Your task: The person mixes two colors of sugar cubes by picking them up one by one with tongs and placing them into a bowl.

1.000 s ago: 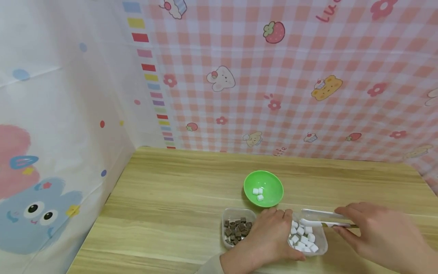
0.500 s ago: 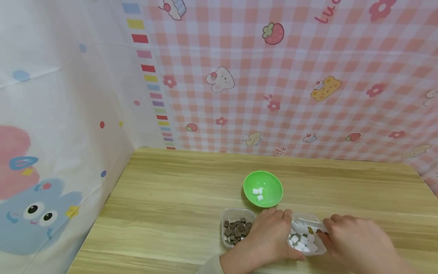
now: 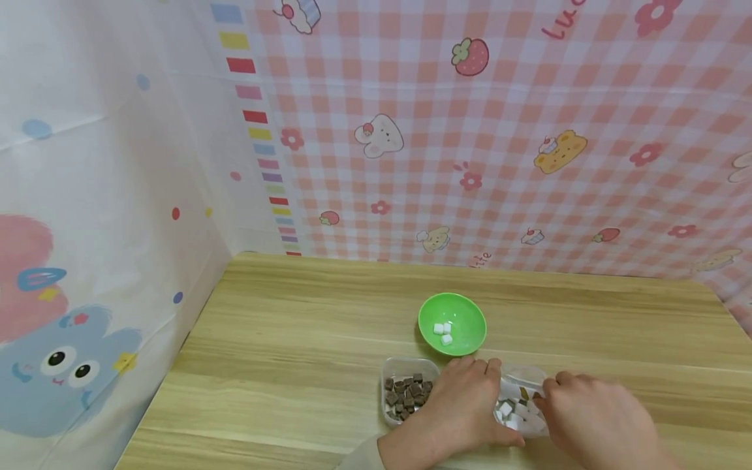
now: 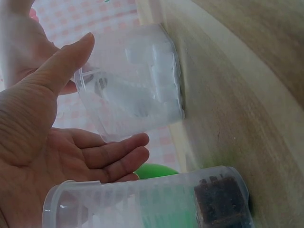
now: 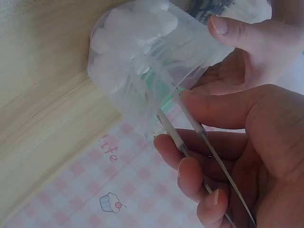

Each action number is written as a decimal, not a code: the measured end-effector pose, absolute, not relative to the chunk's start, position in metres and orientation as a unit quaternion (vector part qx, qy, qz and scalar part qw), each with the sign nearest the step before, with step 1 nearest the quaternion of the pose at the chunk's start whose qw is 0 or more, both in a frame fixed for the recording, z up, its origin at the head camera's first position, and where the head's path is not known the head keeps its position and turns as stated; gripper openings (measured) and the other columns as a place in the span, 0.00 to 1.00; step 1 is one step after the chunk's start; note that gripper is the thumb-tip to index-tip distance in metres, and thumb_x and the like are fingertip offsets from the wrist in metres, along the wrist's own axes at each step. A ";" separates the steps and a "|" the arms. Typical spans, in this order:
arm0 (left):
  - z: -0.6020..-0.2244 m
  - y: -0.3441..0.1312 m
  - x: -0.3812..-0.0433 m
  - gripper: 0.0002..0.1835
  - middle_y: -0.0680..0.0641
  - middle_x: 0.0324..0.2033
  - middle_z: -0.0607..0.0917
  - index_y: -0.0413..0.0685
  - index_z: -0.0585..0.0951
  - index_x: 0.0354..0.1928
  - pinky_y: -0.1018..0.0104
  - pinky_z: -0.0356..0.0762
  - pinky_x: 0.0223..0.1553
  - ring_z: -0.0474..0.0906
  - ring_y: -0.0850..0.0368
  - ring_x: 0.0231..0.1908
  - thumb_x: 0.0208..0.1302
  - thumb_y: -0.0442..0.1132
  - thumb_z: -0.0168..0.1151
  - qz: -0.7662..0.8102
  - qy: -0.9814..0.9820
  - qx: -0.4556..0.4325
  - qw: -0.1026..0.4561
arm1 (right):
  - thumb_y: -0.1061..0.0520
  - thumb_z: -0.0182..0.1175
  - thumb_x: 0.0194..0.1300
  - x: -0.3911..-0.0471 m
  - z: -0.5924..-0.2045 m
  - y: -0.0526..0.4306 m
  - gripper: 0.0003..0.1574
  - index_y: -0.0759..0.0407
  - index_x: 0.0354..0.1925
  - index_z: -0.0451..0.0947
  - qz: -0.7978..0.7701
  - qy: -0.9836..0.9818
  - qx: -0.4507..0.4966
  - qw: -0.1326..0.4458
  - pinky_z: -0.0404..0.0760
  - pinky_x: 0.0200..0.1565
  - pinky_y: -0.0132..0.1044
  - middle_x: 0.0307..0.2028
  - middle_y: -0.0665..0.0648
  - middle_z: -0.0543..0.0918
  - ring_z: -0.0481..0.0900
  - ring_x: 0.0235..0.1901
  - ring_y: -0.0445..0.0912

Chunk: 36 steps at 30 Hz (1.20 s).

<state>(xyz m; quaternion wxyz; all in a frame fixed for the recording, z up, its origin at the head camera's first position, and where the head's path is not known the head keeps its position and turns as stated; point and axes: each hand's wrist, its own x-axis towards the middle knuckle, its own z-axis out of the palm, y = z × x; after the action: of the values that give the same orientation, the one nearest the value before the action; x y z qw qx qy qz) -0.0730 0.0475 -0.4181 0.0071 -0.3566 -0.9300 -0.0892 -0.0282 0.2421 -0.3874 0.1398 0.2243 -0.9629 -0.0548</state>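
My left hand (image 3: 455, 405) holds a clear plastic container (image 4: 114, 45) from its left, thumb on the near side and fingers on the far side. White cubes (image 3: 506, 409) lie in it. From the right, my right hand (image 3: 602, 414) grips a pair of tongs (image 5: 171, 130) between thumb and fingers. Their white tips reach down inside the container among the cubes; whether a cube is pinched cannot be told. Behind the left hand stands a green bowl (image 3: 467, 316) with three white cubes (image 3: 446, 339) in it.
A second clear container (image 3: 388, 369) with brown cubes (image 3: 408, 395) sits left of my left hand, partly covered by it. Everything stands on a wood-grain table (image 3: 282, 339). A pink checked cloth (image 3: 411, 196) hangs behind, and a white printed cloth (image 3: 147, 163) at the left.
My right hand has moved left and lowered the tongs from above the container into it, among the white cubes. The left hand has stayed put.
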 end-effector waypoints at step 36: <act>-0.416 0.049 -0.073 0.44 0.59 0.40 0.82 0.52 0.80 0.52 0.72 0.72 0.56 0.74 0.66 0.43 0.41 0.76 0.77 -0.108 -0.934 -0.340 -0.020 | 0.23 0.37 0.77 -0.070 -0.363 0.268 0.46 0.52 0.35 0.89 0.099 -0.916 0.250 0.297 0.65 0.15 0.30 0.26 0.42 0.84 0.71 0.18 0.31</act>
<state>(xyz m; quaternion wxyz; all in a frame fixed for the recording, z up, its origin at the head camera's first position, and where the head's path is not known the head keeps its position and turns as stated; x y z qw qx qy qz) -0.0734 0.0486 -0.4161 -0.0204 -0.3398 -0.9341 -0.1075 -0.0697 0.2677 -0.3630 0.2965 0.2497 -0.9165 0.0991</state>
